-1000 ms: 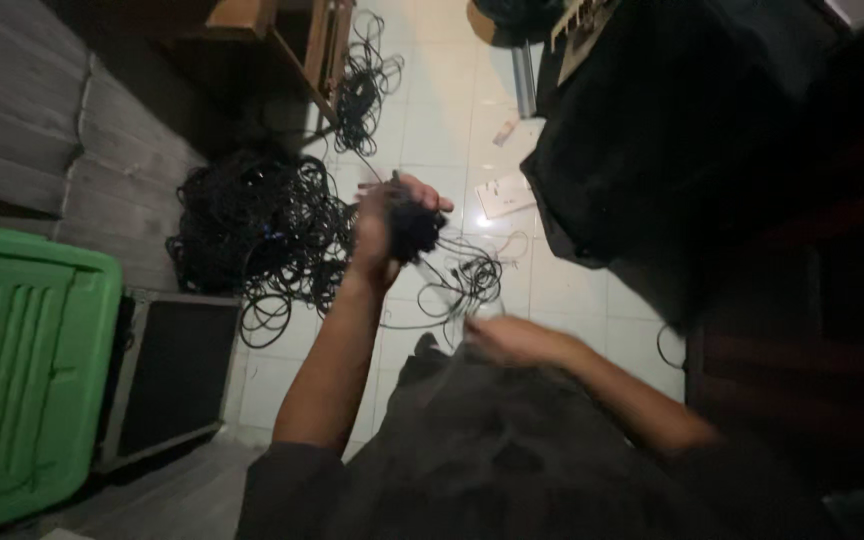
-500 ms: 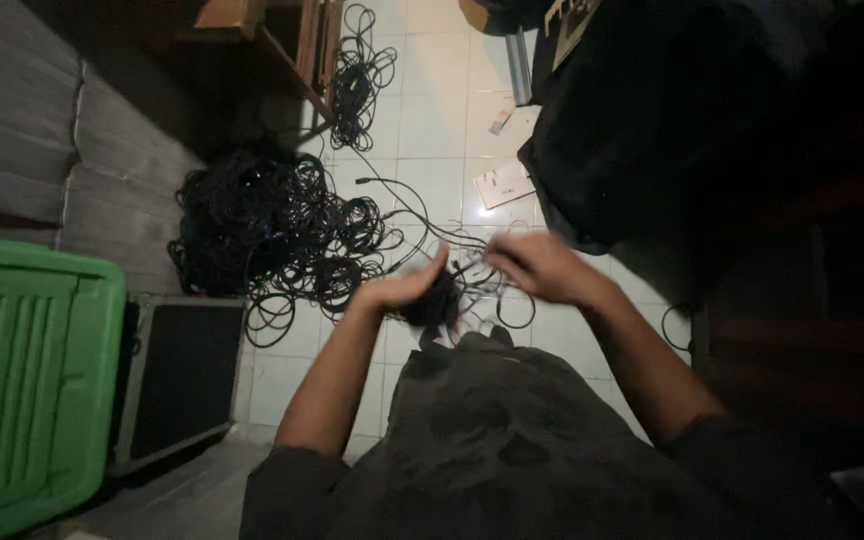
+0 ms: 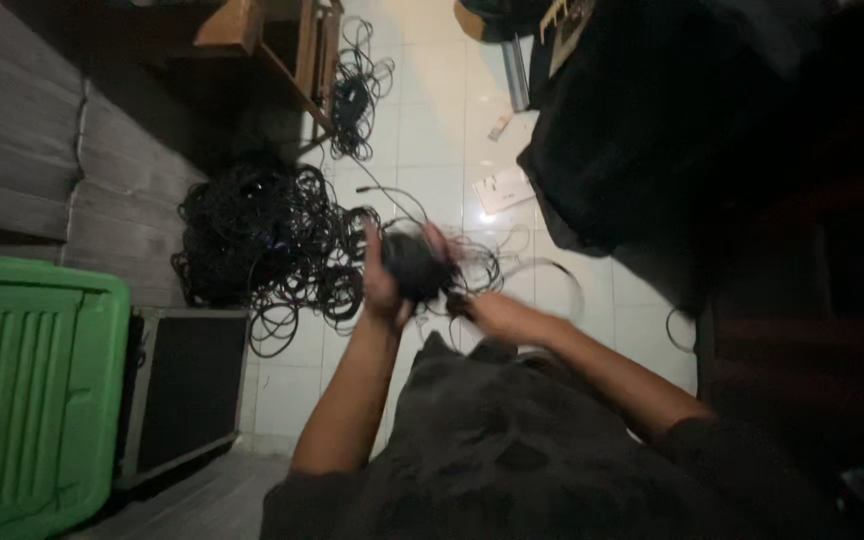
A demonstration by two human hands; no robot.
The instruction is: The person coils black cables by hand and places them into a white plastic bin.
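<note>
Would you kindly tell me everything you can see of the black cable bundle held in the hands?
The cable bundle is a compact black coil of thin, rubbery-looking cord, held above the pale tiled floor. The left hand grips it from the left side, fingers wrapped round it. The right hand, blurred, is at its lower right edge. Loose strands trail off to the right.

cable pile (image 3: pixel 262 250) crowds the left — bare tiles (image 3: pixel 432 110) ahead.
</note>
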